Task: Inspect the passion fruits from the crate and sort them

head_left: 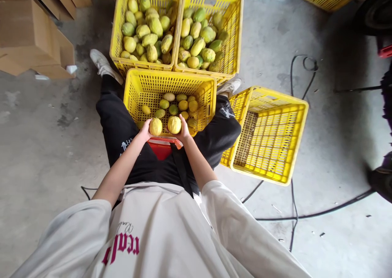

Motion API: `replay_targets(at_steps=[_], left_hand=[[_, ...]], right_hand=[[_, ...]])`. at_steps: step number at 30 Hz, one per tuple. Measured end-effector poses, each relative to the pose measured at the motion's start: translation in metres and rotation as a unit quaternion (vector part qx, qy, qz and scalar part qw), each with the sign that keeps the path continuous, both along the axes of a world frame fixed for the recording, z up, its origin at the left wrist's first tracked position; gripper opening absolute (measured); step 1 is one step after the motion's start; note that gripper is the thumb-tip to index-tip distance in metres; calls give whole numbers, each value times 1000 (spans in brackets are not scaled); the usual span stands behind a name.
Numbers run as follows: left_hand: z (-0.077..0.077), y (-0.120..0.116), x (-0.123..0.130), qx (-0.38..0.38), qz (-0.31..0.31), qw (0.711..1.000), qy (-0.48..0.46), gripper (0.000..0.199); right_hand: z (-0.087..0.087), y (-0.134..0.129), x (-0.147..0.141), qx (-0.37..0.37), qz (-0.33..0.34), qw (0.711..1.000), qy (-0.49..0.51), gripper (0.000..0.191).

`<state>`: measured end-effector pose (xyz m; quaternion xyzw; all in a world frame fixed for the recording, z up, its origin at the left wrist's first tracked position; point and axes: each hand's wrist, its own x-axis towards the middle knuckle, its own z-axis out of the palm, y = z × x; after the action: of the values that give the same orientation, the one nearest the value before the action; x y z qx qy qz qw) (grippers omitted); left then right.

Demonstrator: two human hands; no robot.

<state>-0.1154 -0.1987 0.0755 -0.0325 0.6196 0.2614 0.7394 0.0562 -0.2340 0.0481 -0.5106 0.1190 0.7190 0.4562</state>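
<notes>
My left hand point(147, 129) is closed round a yellow fruit point(156, 127) at the near edge of the middle yellow crate point(170, 74). Beside it, my right hand point(184, 130) grips another yellow fruit point(174, 125). The two fruits are a small gap apart. Below them in the crate lie several loose fruits, among them a green one point(173, 109) and a yellow one point(145, 110). Part of the crate floor is hidden by my hands and the held fruits.
Two crates point(146, 65) point(240, 33) of green and yellow fruits stand beyond. At the right sits a tilted yellow crate point(298, 143) with nothing inside. Black cables point(330, 207) cross the floor. Cardboard boxes point(18, 29) stand upper left, and my legs flank the middle crate.
</notes>
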Motion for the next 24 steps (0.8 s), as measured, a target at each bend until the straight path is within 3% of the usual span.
replay_targets(at_steps=[4, 8, 14, 20, 24], left_hand=[[-2, 0, -1, 7, -52, 999, 2, 33], [-3, -2, 0, 26, -70, 997, 19, 24], [-3, -3, 0, 31, -49, 998, 17, 16], [-4, 1, -2, 16, -4, 1000, -1, 29], [-6, 0, -3, 13, -22, 1000, -10, 38]], right_hand=[[-2, -1, -1, 7, -1, 1000, -7, 45], [-5, 0, -1, 10, 1, 1000, -14, 48], [-4, 1, -2, 4, 3, 1000, -28, 46], [1, 2, 1, 21, 4, 1000, 14, 48], [1, 1, 1, 26, 12, 1000, 4, 51]])
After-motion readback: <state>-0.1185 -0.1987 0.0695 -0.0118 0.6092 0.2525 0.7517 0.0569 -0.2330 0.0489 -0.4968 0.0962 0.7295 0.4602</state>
